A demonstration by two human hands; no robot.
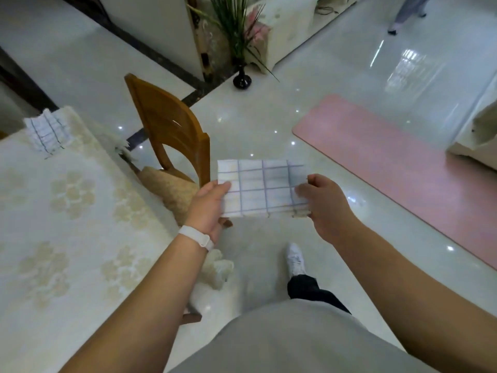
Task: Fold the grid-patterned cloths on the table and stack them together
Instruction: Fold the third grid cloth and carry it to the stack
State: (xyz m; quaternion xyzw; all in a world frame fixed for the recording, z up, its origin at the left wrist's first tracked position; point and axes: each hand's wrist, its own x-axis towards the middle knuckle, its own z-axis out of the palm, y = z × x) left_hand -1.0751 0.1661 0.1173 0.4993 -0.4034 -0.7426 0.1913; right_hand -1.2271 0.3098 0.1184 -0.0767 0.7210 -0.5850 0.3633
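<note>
Folded grid cloth [262, 188]: light, limp | left hand [208, 208], right hand [321, 203] pinch opposite short edges | second cloth [47, 131] far left on table [67, 224]

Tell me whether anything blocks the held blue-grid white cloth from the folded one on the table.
The brown wooden chair stands between the held cloth and the folded cloth at the far corner of the cream floral table; nothing else visible does.

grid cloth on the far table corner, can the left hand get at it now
Probably not yet: the left hand and right hand both hold the folded cloth over the floor. The grid cloth on the table lies farther off, beyond the wooden chair; no object blocks it.
</note>
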